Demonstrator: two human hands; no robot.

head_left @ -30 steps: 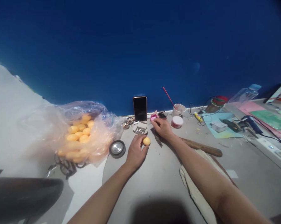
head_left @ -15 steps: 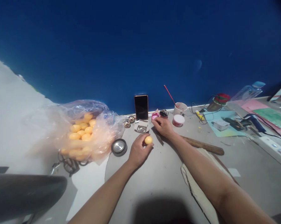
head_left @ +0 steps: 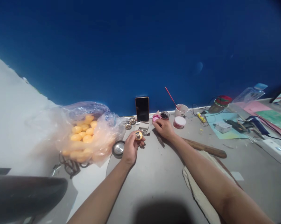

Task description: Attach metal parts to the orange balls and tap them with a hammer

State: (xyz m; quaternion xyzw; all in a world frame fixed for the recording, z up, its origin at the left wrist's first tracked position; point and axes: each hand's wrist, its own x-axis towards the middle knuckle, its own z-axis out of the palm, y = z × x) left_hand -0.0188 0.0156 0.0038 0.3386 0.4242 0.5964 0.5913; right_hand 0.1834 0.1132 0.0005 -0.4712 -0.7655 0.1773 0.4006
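Note:
My left hand is closed around a small yellow ball whose visible side carries dark and shiny round pieces. Just behind it sits an open little box with small shiny bits inside. My right hand rests low over the table, its fingertips pressed together at the edge of a pink item; what they pinch, if anything, is hidden. A dark pointed tool lies below that hand. Two decorated balls stand left of the box. Beside my left wrist is a round dark-rimmed metal dish.
A clear plastic bag of yellow balls lies at the left. A phone leans against the blue wall. On the right are a white cup with a red stick, a lidded jar, a wooden stick and a cloth.
My left hand has moved slightly left and turned the ball, so its studded side shows instead of the plain one. My right hand has stayed nearly in place.

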